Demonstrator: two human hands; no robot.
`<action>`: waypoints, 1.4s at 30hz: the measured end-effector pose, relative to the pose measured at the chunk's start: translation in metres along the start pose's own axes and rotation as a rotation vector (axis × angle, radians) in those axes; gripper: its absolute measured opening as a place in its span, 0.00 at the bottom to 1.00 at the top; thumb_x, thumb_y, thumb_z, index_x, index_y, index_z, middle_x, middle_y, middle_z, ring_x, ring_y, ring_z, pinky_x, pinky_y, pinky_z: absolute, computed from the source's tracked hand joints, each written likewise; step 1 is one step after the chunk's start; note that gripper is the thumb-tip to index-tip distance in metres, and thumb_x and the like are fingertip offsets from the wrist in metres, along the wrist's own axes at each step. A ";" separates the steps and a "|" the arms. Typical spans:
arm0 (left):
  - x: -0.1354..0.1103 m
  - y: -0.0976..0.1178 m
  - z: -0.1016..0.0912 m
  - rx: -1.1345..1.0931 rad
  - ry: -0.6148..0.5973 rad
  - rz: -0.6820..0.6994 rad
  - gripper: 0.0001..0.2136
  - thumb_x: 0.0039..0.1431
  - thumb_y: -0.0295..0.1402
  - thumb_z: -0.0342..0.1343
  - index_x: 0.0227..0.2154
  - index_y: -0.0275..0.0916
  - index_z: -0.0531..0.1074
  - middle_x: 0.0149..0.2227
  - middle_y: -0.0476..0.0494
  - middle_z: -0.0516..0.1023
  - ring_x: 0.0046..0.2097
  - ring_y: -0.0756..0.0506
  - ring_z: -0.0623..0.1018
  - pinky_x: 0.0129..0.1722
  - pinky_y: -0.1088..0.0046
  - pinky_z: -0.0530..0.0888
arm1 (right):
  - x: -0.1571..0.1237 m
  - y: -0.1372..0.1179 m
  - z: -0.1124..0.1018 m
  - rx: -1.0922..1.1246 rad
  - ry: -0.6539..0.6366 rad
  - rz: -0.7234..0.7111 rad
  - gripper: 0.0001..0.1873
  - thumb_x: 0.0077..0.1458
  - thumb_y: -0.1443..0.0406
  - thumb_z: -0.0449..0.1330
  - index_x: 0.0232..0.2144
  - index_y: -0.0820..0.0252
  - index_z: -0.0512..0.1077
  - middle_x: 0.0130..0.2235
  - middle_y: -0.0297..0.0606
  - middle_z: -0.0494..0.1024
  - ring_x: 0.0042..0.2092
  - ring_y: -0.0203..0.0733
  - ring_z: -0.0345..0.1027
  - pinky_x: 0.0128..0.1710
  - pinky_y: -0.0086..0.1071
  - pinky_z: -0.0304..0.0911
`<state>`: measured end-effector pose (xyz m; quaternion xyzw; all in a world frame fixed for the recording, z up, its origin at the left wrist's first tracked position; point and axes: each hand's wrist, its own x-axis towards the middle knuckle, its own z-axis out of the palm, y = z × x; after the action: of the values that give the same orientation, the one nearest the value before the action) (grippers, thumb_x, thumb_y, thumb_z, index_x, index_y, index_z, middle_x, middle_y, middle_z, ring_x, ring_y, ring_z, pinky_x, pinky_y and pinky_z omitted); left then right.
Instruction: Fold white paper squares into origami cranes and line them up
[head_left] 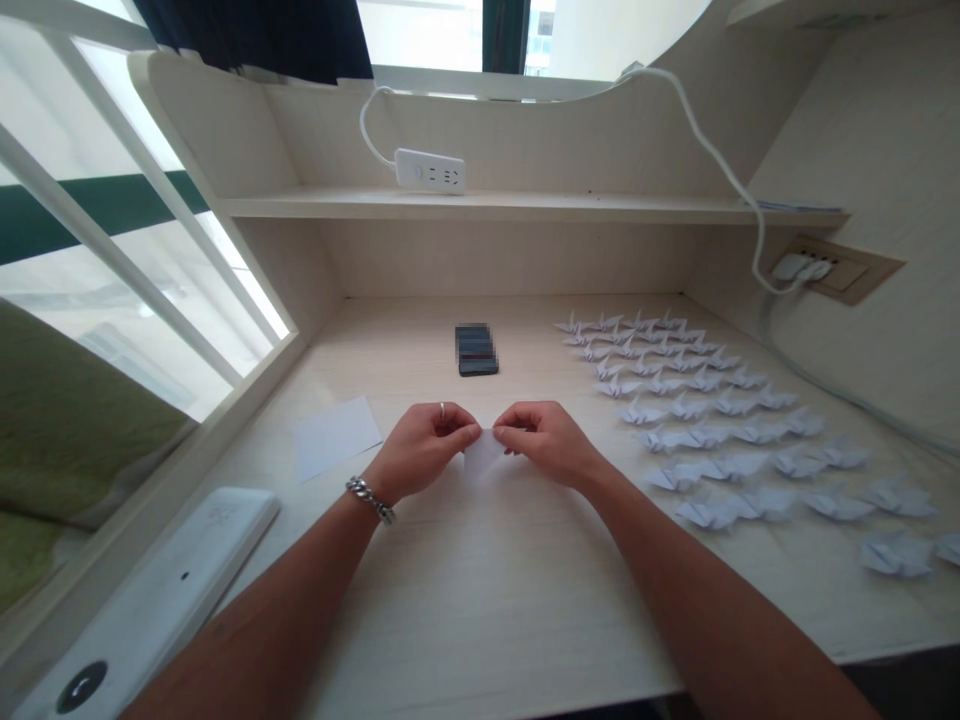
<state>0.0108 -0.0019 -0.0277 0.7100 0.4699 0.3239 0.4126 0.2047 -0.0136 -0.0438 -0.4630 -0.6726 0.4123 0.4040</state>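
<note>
Between my two hands is a small folded piece of white paper (480, 458), pinched at its upper edge over the desk. My left hand (427, 445), with a ring and a chain bracelet, has thumb and fingers closed on the paper's left corner. The right corner is pinched by my right hand (546, 442). Flat on the desk to the left lies a white sheet of paper (337, 437). Rows of white folded paper cranes (705, 405) stand to the right. The paper's exact folds are too small to make out.
A dark phone (476, 350) lies beyond my hands. On the shelf (540, 213) sits a white power strip (430, 171). A long white device (172, 590) rests at the left edge. A cable runs down to the wall socket (847, 270) at the right.
</note>
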 end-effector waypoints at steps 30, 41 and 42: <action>-0.001 -0.004 0.019 -0.289 0.203 -0.001 0.15 0.50 0.41 0.64 0.31 0.34 0.70 0.36 0.42 0.78 0.37 0.44 0.81 0.39 0.63 0.78 | -0.009 -0.007 0.023 -0.288 0.325 -0.251 0.09 0.56 0.66 0.58 0.33 0.56 0.80 0.32 0.36 0.82 0.33 0.41 0.74 0.36 0.31 0.65; 0.001 -0.003 0.016 -0.634 0.199 -0.041 0.13 0.50 0.38 0.65 0.30 0.34 0.71 0.33 0.45 0.79 0.36 0.49 0.78 0.42 0.67 0.77 | -0.009 -0.008 0.027 0.070 0.168 -0.132 0.14 0.54 0.60 0.61 0.42 0.59 0.77 0.41 0.42 0.81 0.37 0.41 0.74 0.37 0.33 0.71; 0.001 -0.003 0.016 -0.654 0.198 -0.043 0.12 0.50 0.37 0.65 0.30 0.34 0.71 0.34 0.44 0.79 0.36 0.49 0.78 0.42 0.67 0.77 | -0.008 -0.007 0.028 0.111 0.161 -0.106 0.15 0.54 0.59 0.61 0.42 0.60 0.77 0.40 0.43 0.81 0.37 0.41 0.74 0.37 0.33 0.71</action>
<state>0.0237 -0.0052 -0.0377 0.4950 0.3939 0.5161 0.5775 0.1792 -0.0280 -0.0477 -0.4355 -0.6376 0.3884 0.5029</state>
